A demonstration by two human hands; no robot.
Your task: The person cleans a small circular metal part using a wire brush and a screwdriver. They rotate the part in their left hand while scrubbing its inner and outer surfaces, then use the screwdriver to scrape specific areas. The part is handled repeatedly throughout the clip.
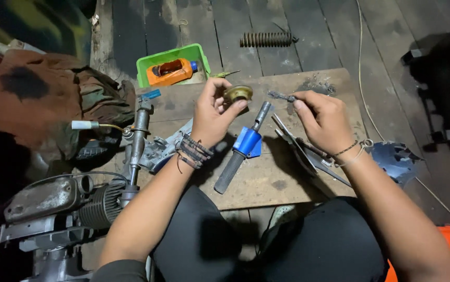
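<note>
Closest, one blue-collared shaft (246, 143) lies on the board (266, 183). Above it, the left hand (212, 112) pinches one brass-coloured disc (238, 94) by its rim; the right hand (324, 117) has fingers clamped on one small metal tool (282, 96). The light pinch could drop the disc between floorboards. Farther: one green tray (146, 65), one coil spring (266, 39).

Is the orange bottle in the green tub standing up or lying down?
Lying down: the orange plastic bottle rests on its side in the green plastic tub, blue cap pointing right.
</note>
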